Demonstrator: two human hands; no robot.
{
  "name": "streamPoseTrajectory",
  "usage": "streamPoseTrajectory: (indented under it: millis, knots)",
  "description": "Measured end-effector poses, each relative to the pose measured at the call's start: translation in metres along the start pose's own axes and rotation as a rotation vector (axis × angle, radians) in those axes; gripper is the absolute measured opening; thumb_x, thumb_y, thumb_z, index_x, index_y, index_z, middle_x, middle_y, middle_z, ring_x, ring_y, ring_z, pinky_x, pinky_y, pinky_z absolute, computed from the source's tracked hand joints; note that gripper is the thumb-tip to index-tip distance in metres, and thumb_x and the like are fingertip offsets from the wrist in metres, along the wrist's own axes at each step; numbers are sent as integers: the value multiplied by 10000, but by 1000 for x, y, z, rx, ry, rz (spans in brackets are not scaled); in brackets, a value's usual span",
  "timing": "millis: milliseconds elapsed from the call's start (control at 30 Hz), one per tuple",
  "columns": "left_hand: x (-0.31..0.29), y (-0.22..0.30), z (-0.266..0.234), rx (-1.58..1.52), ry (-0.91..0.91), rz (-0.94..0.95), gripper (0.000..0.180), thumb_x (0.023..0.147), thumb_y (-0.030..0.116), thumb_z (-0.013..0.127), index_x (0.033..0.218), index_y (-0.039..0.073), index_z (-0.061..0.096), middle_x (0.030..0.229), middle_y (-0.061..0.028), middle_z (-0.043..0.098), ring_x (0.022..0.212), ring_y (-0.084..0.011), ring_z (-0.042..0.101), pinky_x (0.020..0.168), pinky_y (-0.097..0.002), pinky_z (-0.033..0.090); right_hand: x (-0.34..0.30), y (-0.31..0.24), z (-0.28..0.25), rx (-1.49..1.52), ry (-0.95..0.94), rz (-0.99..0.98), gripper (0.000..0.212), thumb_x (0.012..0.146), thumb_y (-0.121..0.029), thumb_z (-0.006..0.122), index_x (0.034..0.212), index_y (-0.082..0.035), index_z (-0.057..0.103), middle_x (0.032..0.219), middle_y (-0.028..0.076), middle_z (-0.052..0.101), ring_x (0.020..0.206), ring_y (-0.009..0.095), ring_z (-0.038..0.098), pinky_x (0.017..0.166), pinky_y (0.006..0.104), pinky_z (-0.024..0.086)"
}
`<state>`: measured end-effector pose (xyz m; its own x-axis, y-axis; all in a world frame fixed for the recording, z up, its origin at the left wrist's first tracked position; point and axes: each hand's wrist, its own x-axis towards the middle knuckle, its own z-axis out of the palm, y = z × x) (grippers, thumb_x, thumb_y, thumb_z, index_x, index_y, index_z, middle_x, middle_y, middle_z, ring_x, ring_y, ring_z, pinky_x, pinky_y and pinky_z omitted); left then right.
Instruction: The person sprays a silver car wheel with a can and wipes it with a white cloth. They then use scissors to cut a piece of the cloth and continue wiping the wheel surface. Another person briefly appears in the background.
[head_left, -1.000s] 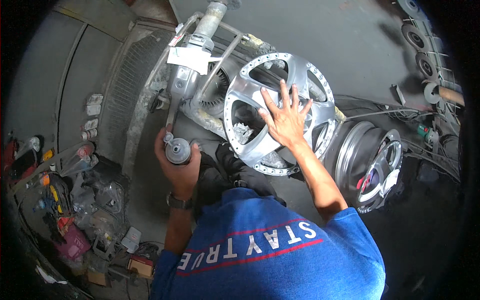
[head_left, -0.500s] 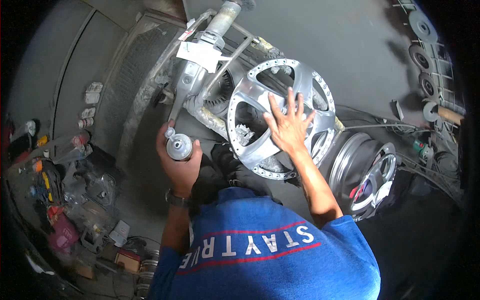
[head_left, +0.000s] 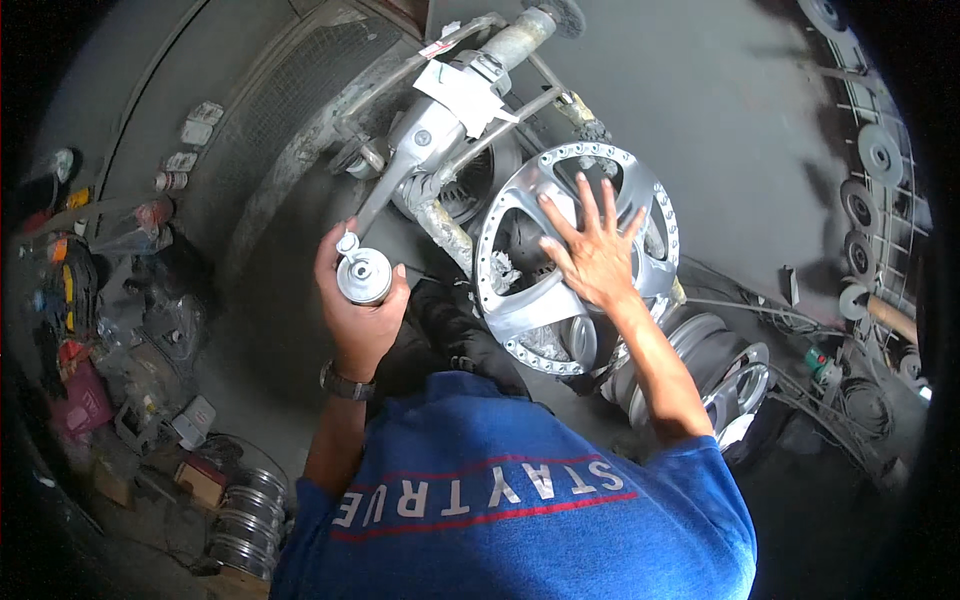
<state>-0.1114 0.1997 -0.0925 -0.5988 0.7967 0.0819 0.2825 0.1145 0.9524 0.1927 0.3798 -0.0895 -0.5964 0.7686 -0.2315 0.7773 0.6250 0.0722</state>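
My left hand point(head_left: 355, 320) is wrapped round a silver-white bottle point(head_left: 364, 275) with a narrow nozzle on top and a small cap to one side. To its right, my right hand point(head_left: 597, 255) lies with spread fingers on the face of a silver wheel centre point(head_left: 520, 315). This wheel face has wide spokes and a rim of bolt holes. My right palm covers its hub. Just ahead of the bottle is the tapered end of a large grey power tool point(head_left: 415, 135), with a white paper or cloth on its body.
A worn metal frame point(head_left: 445, 225) supports the tool and stands beside the wheel face. Another wheel point(head_left: 685, 365) lies near my right forearm. Grinding discs point(head_left: 880, 155) hang on a rack at far right. Stacked rims point(head_left: 245, 525) and clutter point(head_left: 165, 330) are at left.
The view has turned slightly, so the tool and wheel face appear farther right. My left hand still grips the bottle, and my right hand stays spread on the wheel face.
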Motion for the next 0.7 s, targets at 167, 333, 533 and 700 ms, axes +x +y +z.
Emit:
streamPoseTrajectory:
  millis: [167, 333, 533, 700]
  knots:
    - [-2, -9, 4, -58, 26, -24, 887, 819, -88, 844, 1594, -13, 418, 1586, -205, 573, 1458, -333, 579, 1224, -445, 473, 29, 10, -11, -60, -86, -19, 631, 1112, -743, 406, 1693, -502, 458, 1880, 92, 163, 1725, 445, 95, 1219, 924, 35]
    - [-2, -8, 3, -24, 58, -10, 881, 823, -84, 841, 1593, -14, 419, 1573, -199, 579, 1447, -327, 585, 1221, -444, 473, 22, 17, -21, -66, -148, -127, 648, 1103, -776, 374, 1693, -517, 445, 1875, 102, 183, 1715, 457, 134, 1204, 942, 77]
    - [-2, -8, 8, -38, 81, -46, 860, 825, -76, 842, 1579, -9, 434, 1568, -198, 581, 1445, -321, 588, 1226, -440, 465, 59, 21, -18, -99, -136, -111, 646, 1113, -763, 360, 1700, -504, 439, 1877, 113, 178, 1718, 466, 121, 1217, 930, 89]
    - [-5, -6, 5, 39, 92, -22, 871, 835, -91, 830, 1597, -4, 418, 1597, -206, 570, 1466, -318, 569, 1246, -435, 447, 40, 29, -20, -69, -173, -159, 657, 1115, -764, 346, 1699, -484, 456, 1872, 117, 197, 1718, 469, 123, 1214, 933, 72]
